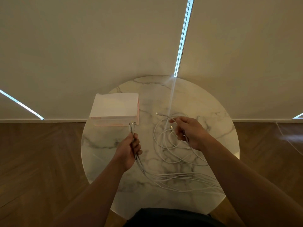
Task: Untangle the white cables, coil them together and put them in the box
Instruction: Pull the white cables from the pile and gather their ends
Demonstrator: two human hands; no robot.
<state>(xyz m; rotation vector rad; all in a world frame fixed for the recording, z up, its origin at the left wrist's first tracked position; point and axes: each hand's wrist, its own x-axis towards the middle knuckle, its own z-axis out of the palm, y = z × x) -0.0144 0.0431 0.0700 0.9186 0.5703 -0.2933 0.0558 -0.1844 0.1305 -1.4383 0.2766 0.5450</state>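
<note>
Several white cables (165, 145) lie in loose loops on the round marble table (213, 112). My left hand (129, 150) grips a bunch of cable ends, their metal plugs sticking up near the box's front right corner. The strands trail from that fist down and right across the table's near side. My right hand (188, 131) pinches one cable above the loops, with a plug end lying just beyond it. A white box (114, 108) with pinkish sides stands at the table's left rear.
The table stands on a dark herringbone wood floor (41, 153) close to a cream wall. A dark garment shows at the bottom edge, at the table's near rim.
</note>
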